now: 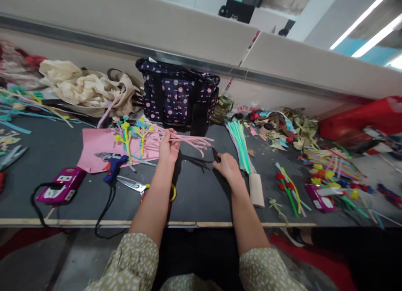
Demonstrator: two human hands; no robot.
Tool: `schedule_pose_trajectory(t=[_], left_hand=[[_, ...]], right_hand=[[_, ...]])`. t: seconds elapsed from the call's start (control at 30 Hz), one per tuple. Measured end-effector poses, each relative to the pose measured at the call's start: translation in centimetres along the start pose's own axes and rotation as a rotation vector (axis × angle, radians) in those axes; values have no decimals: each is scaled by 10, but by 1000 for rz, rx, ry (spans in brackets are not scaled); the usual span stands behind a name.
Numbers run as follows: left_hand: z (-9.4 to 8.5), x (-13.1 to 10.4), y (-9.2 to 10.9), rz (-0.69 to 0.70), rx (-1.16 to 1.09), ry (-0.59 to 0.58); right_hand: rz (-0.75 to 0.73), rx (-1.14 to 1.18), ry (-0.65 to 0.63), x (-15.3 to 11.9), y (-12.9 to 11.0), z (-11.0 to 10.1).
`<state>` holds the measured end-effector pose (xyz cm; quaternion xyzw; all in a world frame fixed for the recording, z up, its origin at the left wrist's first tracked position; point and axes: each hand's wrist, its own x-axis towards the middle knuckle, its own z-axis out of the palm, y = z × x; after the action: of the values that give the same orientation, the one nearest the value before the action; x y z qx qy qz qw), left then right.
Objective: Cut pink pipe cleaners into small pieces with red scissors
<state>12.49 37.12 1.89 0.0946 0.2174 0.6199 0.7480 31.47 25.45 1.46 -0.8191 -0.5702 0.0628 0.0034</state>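
Note:
My left hand [169, 148] is closed around a bundle of pink pipe cleaners [195, 140], whose free ends fan out to the right above the dark table. A small black pointed tool [216, 155] sticks out of my closed right hand [228, 168]. Its tip is near the pink ends but seems apart from them; its exact kind cannot be made out. Left of my left hand, yellow and blue pipe-cleaner flowers [126, 136] lie over a pink sheet [89, 150]. Scissors [133, 184] lie partly under my left forearm.
A blue glue gun [115, 165] with a cord lies by a purple box [63, 186]. Behind stand a patterned bag [169, 90], a phone [199, 119] and a bottle [223, 106]. Green pipe cleaners [240, 144] and a cardboard tube [256, 190] are at right.

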Motion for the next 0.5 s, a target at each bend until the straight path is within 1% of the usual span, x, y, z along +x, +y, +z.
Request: schedule_pose_trajectory(t=[0.07, 0.17, 0.2, 0.33, 0.4, 0.5], left_hand=[[0, 0, 0, -1, -2, -12], [2, -2, 0, -11, 5, -20], [2, -2, 0, -16, 4, -16], [4, -2, 0, -22, -2, 5], [4, -2, 1, -17, 0, -8], [4, -1, 1, -16, 14, -15]], right_hand=[[5, 1, 12, -2, 2, 0], [13, 36, 81, 0, 4, 1], [0, 48, 87, 1, 6, 1], [-91, 84, 9, 1, 11, 1], [-63, 100, 25, 2, 11, 3], [1, 118, 96, 6, 12, 6]])
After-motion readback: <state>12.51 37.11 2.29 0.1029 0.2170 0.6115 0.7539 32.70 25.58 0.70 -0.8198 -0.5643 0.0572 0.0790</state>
